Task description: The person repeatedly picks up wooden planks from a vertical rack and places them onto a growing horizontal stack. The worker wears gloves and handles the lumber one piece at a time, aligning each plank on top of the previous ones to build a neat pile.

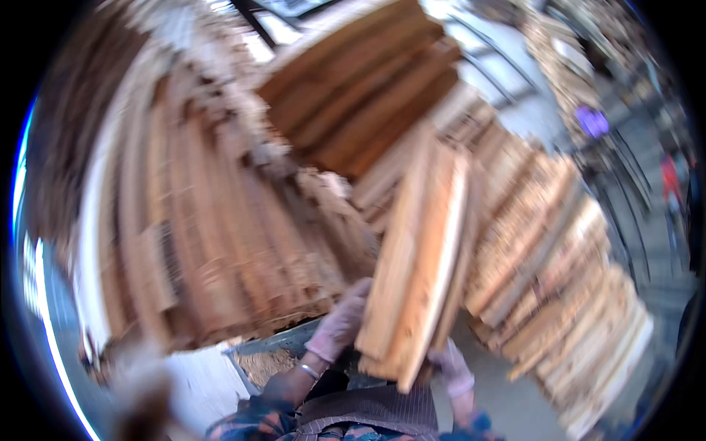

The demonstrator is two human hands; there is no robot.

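Both my hands wear pale pinkish gloves and hold a small bundle of long, thin wood strips (415, 264), tan with a pale edge, tilted in front of my body. My left hand (346, 316) grips its left side near the lower end; its fingers are partly hidden behind the wood. My right hand (452, 371) holds its lower right edge, with the fingertips under or behind it. A large pile of brown wood sheets (213, 220) stands close by my left hand. Motion smears much of the picture.
Darker brown sheets (360, 81) are stacked ahead. To the right a long row of light, rough-edged wood pieces (544, 264) curves toward me. A purple object (591, 121) lies far right. A white panel (206, 382) is at lower left.
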